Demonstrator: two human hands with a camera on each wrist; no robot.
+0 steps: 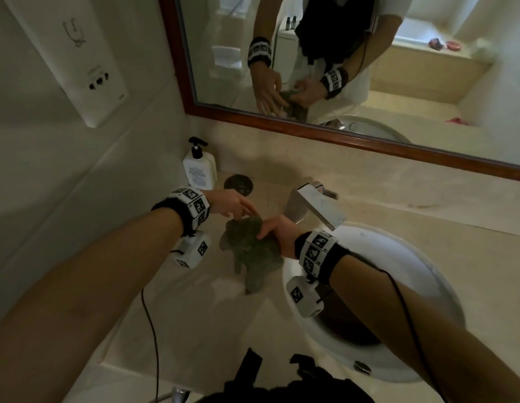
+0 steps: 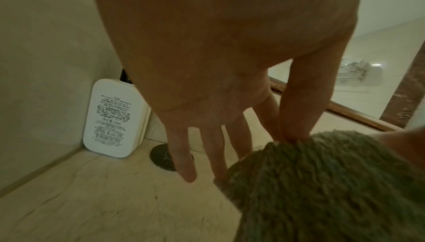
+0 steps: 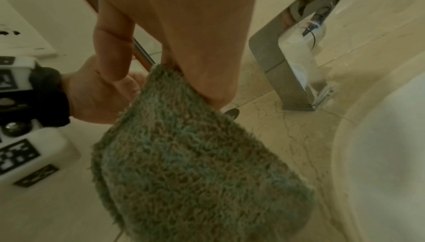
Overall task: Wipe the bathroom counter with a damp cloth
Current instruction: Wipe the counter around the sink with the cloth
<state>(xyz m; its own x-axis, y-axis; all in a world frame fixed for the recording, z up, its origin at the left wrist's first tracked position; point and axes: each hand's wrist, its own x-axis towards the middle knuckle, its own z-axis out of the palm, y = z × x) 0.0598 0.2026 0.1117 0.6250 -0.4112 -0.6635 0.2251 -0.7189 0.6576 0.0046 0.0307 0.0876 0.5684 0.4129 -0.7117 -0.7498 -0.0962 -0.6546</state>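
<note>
Left wrist only: bottle's (image 2: 112,118) printed back.

Surface materials and finishes at the basin

The cloth (image 1: 250,249) was shaggy grey-green pile, matt. The counter (image 1: 194,309) was polished beige veined stone. The faucet (image 1: 319,206) was bright reflective metal. The basin (image 1: 413,269) was glossy white ceramic. The pump bottle (image 1: 199,170) was smooth white plastic. The mirror frame (image 1: 325,134) was reddish varnished wood.
</note>
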